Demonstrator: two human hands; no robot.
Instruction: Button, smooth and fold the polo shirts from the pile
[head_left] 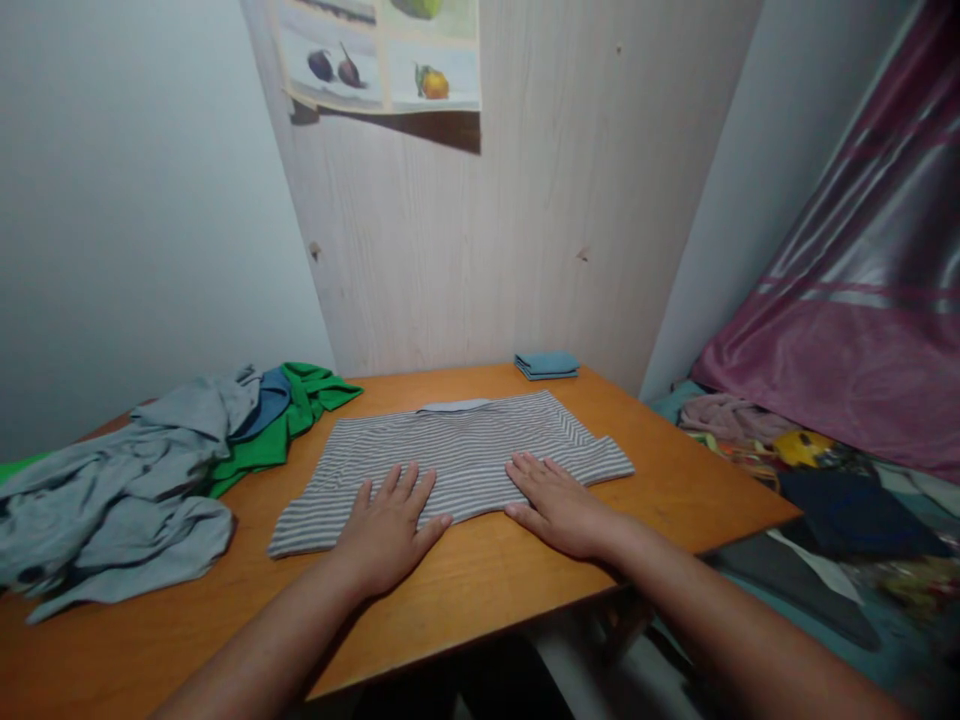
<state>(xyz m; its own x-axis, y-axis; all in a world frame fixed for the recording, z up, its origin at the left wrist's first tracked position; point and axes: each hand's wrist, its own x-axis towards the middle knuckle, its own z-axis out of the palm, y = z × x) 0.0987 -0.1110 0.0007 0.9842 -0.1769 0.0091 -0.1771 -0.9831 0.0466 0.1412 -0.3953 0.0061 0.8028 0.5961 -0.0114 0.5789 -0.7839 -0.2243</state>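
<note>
A grey-and-white striped shirt (465, 440) lies spread flat on the orange wooden table (480, 590), doubled over, with short sleeves sticking out at the left and right. Its collar edge shows at the far side. My left hand (394, 530) rests palm down on the near edge of the cloth, left of the middle, fingers spread. On the right part of that edge lies my right hand (559, 505), also flat with its fingers stretched out. Neither hand grips anything.
Crumpled grey clothing (135, 480) and a green garment (262, 450) pile up on the table's left. A folded blue cloth (547, 365) sits at the back right. Beyond the right edge are a pink curtain (840, 360) and assorted items, including dark cloth (855, 510).
</note>
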